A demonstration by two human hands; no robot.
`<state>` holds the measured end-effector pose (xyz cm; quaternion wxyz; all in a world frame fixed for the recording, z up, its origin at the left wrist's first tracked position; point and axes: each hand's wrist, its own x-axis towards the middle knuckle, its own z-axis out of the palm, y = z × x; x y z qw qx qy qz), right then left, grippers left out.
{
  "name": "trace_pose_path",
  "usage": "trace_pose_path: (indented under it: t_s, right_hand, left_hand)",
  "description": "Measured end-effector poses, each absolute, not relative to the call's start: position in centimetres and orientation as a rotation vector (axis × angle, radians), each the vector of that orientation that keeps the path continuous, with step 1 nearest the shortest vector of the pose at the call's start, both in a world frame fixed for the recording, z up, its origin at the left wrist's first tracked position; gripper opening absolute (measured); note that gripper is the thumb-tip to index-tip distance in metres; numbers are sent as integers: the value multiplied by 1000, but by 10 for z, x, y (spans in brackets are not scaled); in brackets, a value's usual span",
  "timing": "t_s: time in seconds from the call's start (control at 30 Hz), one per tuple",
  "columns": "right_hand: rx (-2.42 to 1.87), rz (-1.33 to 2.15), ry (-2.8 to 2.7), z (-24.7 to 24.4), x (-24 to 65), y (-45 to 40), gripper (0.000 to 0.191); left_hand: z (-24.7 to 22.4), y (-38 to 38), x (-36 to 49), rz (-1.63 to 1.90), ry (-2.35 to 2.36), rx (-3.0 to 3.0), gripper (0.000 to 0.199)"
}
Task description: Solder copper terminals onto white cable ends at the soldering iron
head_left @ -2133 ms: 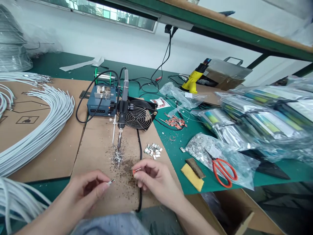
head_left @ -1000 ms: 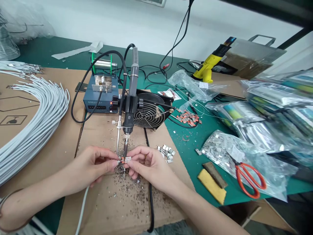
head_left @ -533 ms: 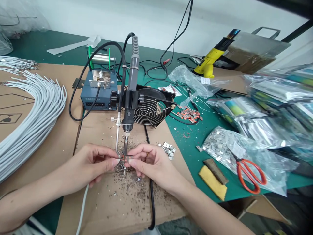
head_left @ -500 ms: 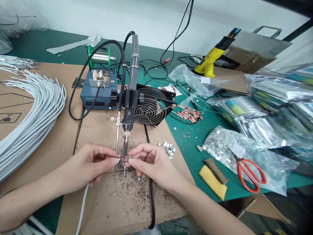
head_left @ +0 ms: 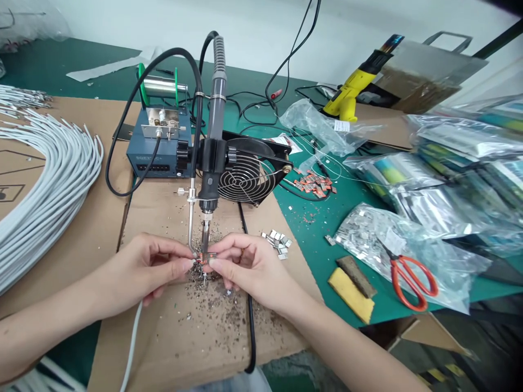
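Note:
My left hand [head_left: 161, 269] pinches the end of a light grey cable [head_left: 134, 343], which hangs down toward the front edge. Between the thumb and fingers of my right hand [head_left: 241, 267] is a small connector with a metal shell and an orange-red part [head_left: 210, 256]. Cable end and connector meet under the tip of a soldering iron [head_left: 205, 237], which a stand holds upright. A thin metal solder feed tube [head_left: 190, 223] comes down beside the tip. The exact contact at the tip is too small to make out.
Behind stand a blue solder feeder [head_left: 159, 147] with a solder spool [head_left: 159, 87] and a black fan [head_left: 249, 174]. Grey cables [head_left: 61, 179] lie left. To the right are metal shells [head_left: 278, 242], orange-red pieces [head_left: 314, 183], a sponge [head_left: 351, 294], orange scissors [head_left: 412, 283] and a yellow heat gun [head_left: 351, 92].
The whole view has shifted slightly, so everything sits a little further up and left. Both hands keep their pinch at the iron's tip; little else differs.

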<state>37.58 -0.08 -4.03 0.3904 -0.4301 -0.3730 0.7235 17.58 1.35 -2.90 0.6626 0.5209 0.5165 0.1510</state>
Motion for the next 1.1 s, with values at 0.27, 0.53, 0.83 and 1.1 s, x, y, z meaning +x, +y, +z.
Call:
trace_pose_path:
  t_s: [0.27,0.53,0.83,1.1]
  right_hand:
    - [-1100,1825,-994,-46,375,-1,21]
    - [-1081,1829,-1044,-44,379,-1,19]
    - [-1108,1829,-1065,-42,378,0,33]
    - [-1064,1808,-1133,-44,379,-2,22]
  left_hand:
    - [-28,13,175,312,1193,1187,28]
    - [-25,13,173,275,1151,1215,32]
    - [-26,16,173,240,1168,1192,33]
    - [-26,13,173,223,1159,1202,34]
